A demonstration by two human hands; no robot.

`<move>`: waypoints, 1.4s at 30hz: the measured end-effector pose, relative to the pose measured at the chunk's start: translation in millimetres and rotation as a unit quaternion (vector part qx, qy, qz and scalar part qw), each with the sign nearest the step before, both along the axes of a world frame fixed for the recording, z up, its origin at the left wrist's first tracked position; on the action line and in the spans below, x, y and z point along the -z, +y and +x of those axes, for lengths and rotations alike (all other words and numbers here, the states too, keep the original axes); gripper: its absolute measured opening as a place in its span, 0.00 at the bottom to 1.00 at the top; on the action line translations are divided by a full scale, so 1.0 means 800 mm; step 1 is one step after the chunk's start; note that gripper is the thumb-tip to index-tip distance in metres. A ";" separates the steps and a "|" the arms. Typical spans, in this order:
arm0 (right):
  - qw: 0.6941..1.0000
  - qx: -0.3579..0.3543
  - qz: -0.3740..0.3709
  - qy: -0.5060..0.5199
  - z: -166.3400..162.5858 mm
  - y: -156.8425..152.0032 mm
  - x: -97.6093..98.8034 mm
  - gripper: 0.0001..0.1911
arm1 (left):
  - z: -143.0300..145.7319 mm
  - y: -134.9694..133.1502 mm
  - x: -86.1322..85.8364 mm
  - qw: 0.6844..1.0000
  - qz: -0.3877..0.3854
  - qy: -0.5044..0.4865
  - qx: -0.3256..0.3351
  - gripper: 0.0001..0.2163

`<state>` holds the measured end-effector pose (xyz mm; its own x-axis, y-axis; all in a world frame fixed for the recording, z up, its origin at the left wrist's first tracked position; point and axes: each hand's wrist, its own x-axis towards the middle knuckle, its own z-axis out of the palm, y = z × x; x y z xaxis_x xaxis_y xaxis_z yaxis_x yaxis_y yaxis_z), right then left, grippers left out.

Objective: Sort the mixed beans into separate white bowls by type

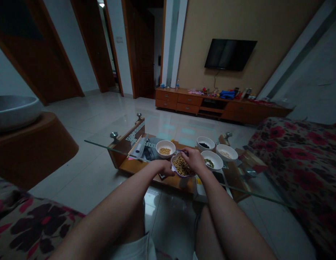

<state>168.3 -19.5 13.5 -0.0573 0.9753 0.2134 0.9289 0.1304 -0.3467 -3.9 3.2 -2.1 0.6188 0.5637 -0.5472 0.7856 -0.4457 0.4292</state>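
Note:
A bowl of mixed beans [181, 167] sits on the glass coffee table [108, 147] right in front of me. My left hand [166, 167] grips its left rim. My right hand [194, 159] is over its right side, fingers pinched together at the far rim; what they pinch is too small to tell. Behind stand several white bowls: one with yellow beans [165, 148], one with black beans [205, 143], one with pale bits [227, 152] and one with green beans [212, 160].
Flowered sofas stand at the right [300, 159] and near left [27, 224]. A round wooden stand with a grey basin [13, 110] is at the left. A TV [229, 54] hangs above a long wooden cabinet [211, 103]. Papers lie on the shelf under the glass.

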 end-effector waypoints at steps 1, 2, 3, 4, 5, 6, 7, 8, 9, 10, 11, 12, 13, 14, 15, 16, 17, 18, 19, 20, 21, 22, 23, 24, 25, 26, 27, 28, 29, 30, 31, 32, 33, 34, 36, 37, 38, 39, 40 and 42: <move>1.000 0.000 -0.003 0.003 0.004 -0.001 -0.001 0.15 | 0.000 0.000 -0.001 1.000 0.000 0.000 0.000 0.12; 1.000 -0.002 -0.008 0.004 0.008 -0.001 -0.001 0.15 | 0.001 0.000 -0.001 1.000 0.002 -0.001 0.002 0.12; 1.000 -0.005 -0.014 0.004 0.012 -0.002 -0.001 0.15 | 0.001 0.000 -0.001 1.000 0.005 -0.002 0.004 0.12; 1.000 -0.008 -0.020 0.001 0.016 -0.003 -0.001 0.15 | 0.002 0.000 0.000 1.000 0.007 -0.001 0.006 0.11; 1.000 -0.010 -0.028 -0.005 0.019 -0.005 0.000 0.15 | 0.002 0.001 0.001 1.000 0.007 0.000 0.005 0.11; 0.999 -0.011 -0.039 -0.014 0.022 -0.006 0.000 0.15 | 0.003 0.001 0.003 1.000 0.005 0.002 0.004 0.11; 0.998 -0.011 -0.053 -0.024 0.025 -0.006 0.001 0.14 | 0.004 0.002 0.005 1.000 0.003 0.005 0.002 0.12; 0.997 -0.012 -0.067 -0.034 0.027 -0.007 0.003 0.14 | 0.004 0.003 0.006 1.000 -0.001 0.006 0.001 0.12; 0.996 -0.013 -0.080 -0.042 0.029 -0.008 0.004 0.14 | 0.005 0.003 0.007 1.000 -0.004 0.005 0.000 0.12; 0.994 -0.017 -0.092 -0.047 0.030 -0.008 0.005 0.14 | 0.005 0.004 0.008 1.000 -0.007 0.004 -0.001 0.12; 0.993 -0.021 -0.102 -0.051 0.031 -0.008 0.006 0.14 | 0.005 0.004 0.008 1.000 -0.008 0.002 -0.001 0.12; 0.992 -0.027 -0.110 -0.052 0.032 -0.009 0.007 0.14 | 0.005 0.004 0.008 1.000 -0.007 0.002 0.000 0.12; 0.991 -0.033 -0.115 -0.053 0.032 -0.009 0.007 0.14 | 0.005 0.003 0.007 1.000 -0.004 0.003 0.002 0.12; 0.991 -0.038 -0.119 -0.054 0.033 -0.010 0.007 0.14 | 0.004 0.003 0.006 1.000 -0.002 0.005 0.005 0.12; 0.991 -0.042 -0.118 -0.054 0.033 -0.010 0.007 0.14 | 0.003 0.002 0.004 1.000 -0.001 0.006 0.006 0.13; 0.991 -0.042 -0.116 -0.054 0.033 -0.010 0.007 0.14 | 0.002 0.002 0.003 1.000 -0.003 0.007 0.004 0.13; 0.991 -0.041 -0.113 -0.053 0.033 -0.011 0.006 0.14 | 0.001 0.001 0.002 1.000 -0.006 0.008 0.000 0.13; 0.992 -0.040 -0.111 -0.051 0.033 -0.011 0.006 0.14 | 0.000 0.001 0.001 1.000 -0.008 0.008 -0.004 0.14; 0.992 -0.039 -0.110 -0.048 0.033 -0.011 0.006 0.14 | 0.000 0.001 0.000 1.000 -0.007 0.007 -0.005 0.14; 0.992 -0.038 -0.111 -0.045 0.033 -0.010 0.006 0.14 | -0.001 0.001 0.000 1.000 -0.003 0.005 -0.004 0.13; 0.992 -0.036 -0.111 -0.044 0.033 -0.009 0.006 0.14 | -0.001 0.001 0.000 1.000 0.002 0.004 0.000 0.13; 0.992 -0.037 -0.113 -0.044 0.033 -0.009 0.006 0.14 | -0.001 0.001 -0.001 1.000 0.007 0.002 0.007 0.13; 0.992 -0.036 -0.114 -0.044 0.033 -0.008 0.006 0.13 | 0.000 0.001 -0.001 1.000 0.010 0.002 0.013 0.12; 0.992 -0.036 -0.116 -0.043 0.033 -0.007 0.007 0.13 | 0.000 0.001 -0.001 1.000 0.009 0.003 0.017 0.12; 0.991 -0.035 -0.119 -0.042 0.033 -0.007 0.007 0.13 | 0.000 0.001 -0.001 1.000 0.007 0.005 0.018 0.12; 0.991 -0.036 -0.120 -0.041 0.033 -0.006 0.007 0.13 | 0.001 0.002 -0.001 1.000 0.005 0.008 0.017 0.12; 0.991 -0.038 -0.118 -0.041 0.033 -0.006 0.008 0.13 | 0.001 0.002 0.000 1.000 0.003 0.010 0.014 0.12; 0.992 -0.040 -0.113 -0.041 0.034 -0.006 0.009 0.13 | 0.001 0.002 0.001 1.000 0.000 0.011 0.008 0.12; 0.992 -0.042 -0.107 -0.043 0.034 -0.006 0.009 0.14 | 0.001 0.003 0.002 1.000 -0.004 0.012 0.003 0.13; 0.993 -0.045 -0.100 -0.045 0.034 -0.006 0.010 0.14 | 0.000 0.003 0.003 1.000 -0.010 0.011 -0.002 0.13; 0.993 -0.047 -0.096 -0.046 0.035 -0.005 0.011 0.14 | 0.000 0.004 0.005 1.000 -0.018 0.010 -0.006 0.13; 0.993 -0.049 -0.096 -0.048 0.035 -0.005 0.011 0.14 | 0.000 0.004 0.006 1.000 -0.024 0.007 -0.009 0.13; 0.993 -0.049 -0.099 -0.049 0.035 -0.004 0.012 0.14 | -0.001 0.005 0.007 1.000 -0.029 0.004 -0.012 0.13; 0.992 -0.050 -0.103 -0.051 0.035 -0.004 0.012 0.14 | -0.001 0.005 0.008 0.999 -0.032 0.002 -0.014 0.13; 0.991 -0.052 -0.110 -0.053 0.034 -0.002 0.014 0.14 | -0.002 0.005 0.009 0.999 -0.033 0.000 -0.017 0.13; 0.991 -0.054 -0.111 -0.053 0.033 -0.001 0.014 0.14 | -0.002 0.005 0.009 0.999 -0.032 0.000 -0.017 0.13; 0.991 -0.055 -0.112 -0.052 0.033 -0.001 0.015 0.14 | -0.002 0.005 0.009 0.999 -0.034 0.000 -0.019 0.13; 0.991 -0.057 -0.112 -0.051 0.033 0.000 0.015 0.14 | -0.002 0.005 0.009 0.999 -0.036 0.000 -0.019 0.12; 0.991 -0.058 -0.111 -0.050 0.032 0.000 0.016 0.14 | -0.002 0.005 0.008 0.999 -0.038 0.000 -0.020 0.12; 0.991 -0.060 -0.108 -0.050 0.032 0.001 0.018 0.14 | -0.002 0.004 0.008 0.999 -0.039 -0.001 -0.021 0.12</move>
